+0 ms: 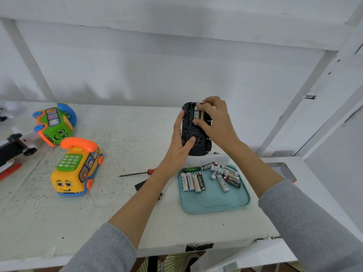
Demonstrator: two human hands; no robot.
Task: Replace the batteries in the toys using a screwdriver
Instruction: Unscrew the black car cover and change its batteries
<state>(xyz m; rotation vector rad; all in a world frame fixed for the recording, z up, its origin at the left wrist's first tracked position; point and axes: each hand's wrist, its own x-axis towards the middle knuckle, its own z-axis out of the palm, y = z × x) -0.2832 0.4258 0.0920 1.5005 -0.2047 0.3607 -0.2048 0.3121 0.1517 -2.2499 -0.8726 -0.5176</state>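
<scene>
A black toy (191, 132) is held upside down above the table, its battery compartment open. My left hand (179, 146) grips its left side, thumb on the round underside part. My right hand (215, 122) pinches a white battery (196, 113) lying in the compartment. A red-handled screwdriver (137, 173) lies on the table under my left forearm. A black cover piece (142, 185) lies next to it, partly hidden by the arm. A teal tray (214, 201) holds several loose batteries (212, 176).
A yellow phone-bus toy (76, 167) and a green one (55, 124) sit at the left. More toys (15, 148) lie at the far left edge. White shelf posts rise at the right. The table's front edge (196, 244) is chipped.
</scene>
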